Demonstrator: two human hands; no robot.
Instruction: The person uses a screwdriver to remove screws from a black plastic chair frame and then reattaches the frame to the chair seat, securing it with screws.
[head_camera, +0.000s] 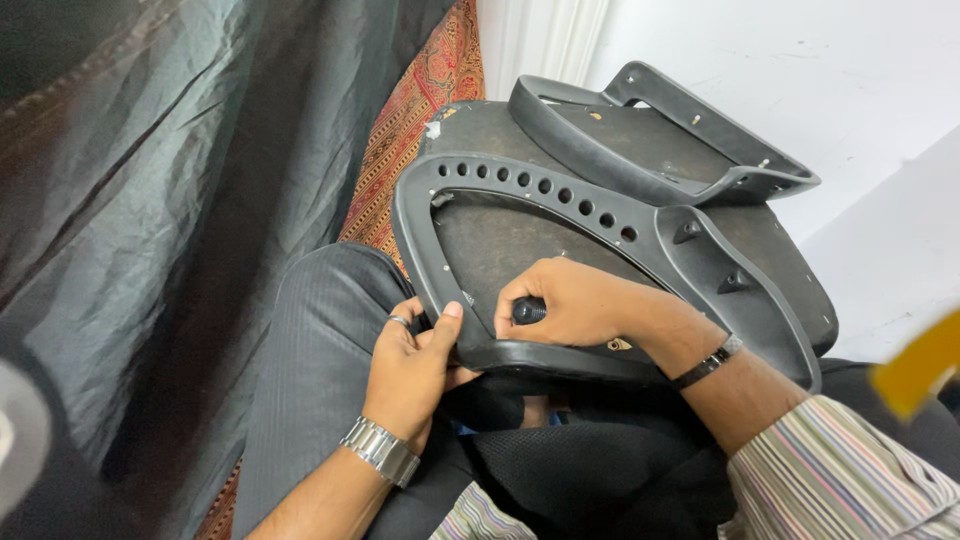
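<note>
My left hand (408, 368) pinches the near rim of the black perforated plastic armrest frame (560, 195) across my lap — long axis running left to right. My right hand (575, 302) grips a black ribbed tool handle (529, 311) inside it.

Left hand (410, 365): fingers curled, thumb pressed up and forward, watch on wrist, forearm bare. Right hand (570, 305): closed in fist, knuckles up, dark band on wrist, striped sleeve on forearm. My hands near, not touching.
</note>
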